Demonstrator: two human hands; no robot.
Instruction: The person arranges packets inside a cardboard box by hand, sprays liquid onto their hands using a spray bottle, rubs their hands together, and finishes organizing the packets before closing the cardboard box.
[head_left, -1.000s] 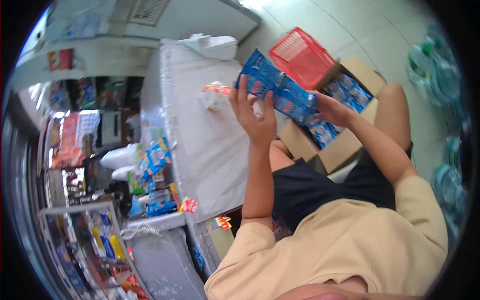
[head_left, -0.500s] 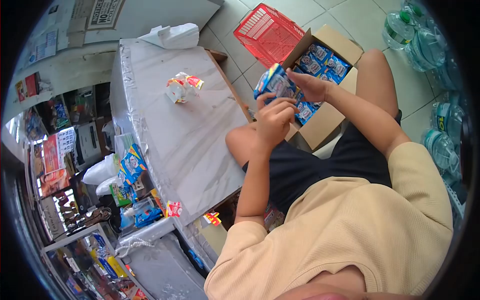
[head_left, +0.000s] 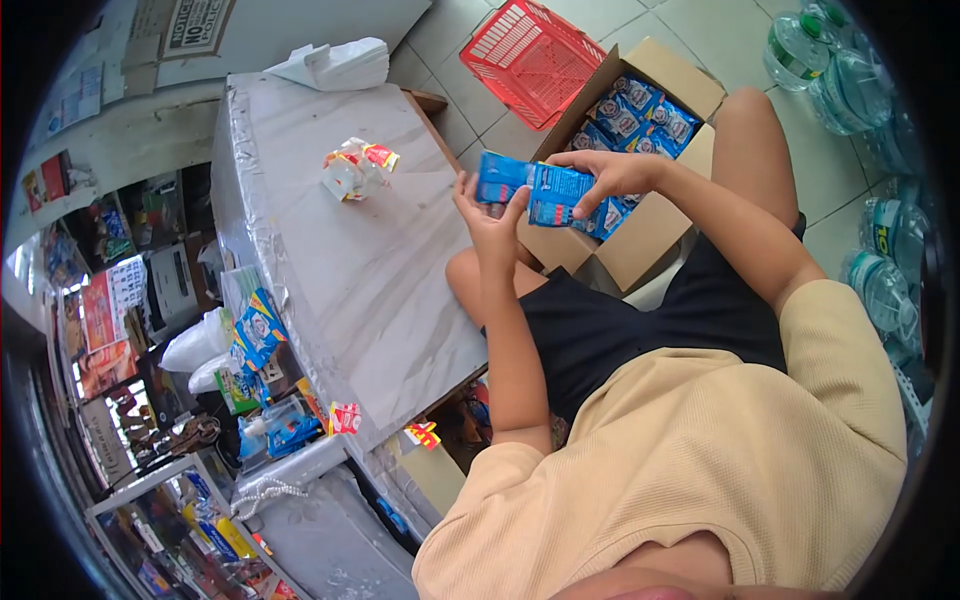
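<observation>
Two joined blue packets [head_left: 558,192] are stretched between my hands above the near edge of an open cardboard box [head_left: 655,235]. My left hand [head_left: 490,212] has its thumb and fingers around the left end. Pressed on the right end are the thumb and fingers of my right hand [head_left: 610,176]. The box holds several rows of similar blue packets [head_left: 640,108]. On the marble-patterned counter [head_left: 380,290], left of my hands, lies a crumpled clear wrapper [head_left: 355,170] with red and yellow print.
A red plastic basket [head_left: 530,62] stands on the tiled floor behind the box. Large clear bottles [head_left: 845,90] line the right side. White plastic bags [head_left: 335,66] lie at the counter's far end. Shelves with goods and a display case [head_left: 195,520] are at left.
The blue packets, folded together half a second ago, are now spread out flat between my hands. My left hand has moved left, and the view has shifted since the earliest frame.
</observation>
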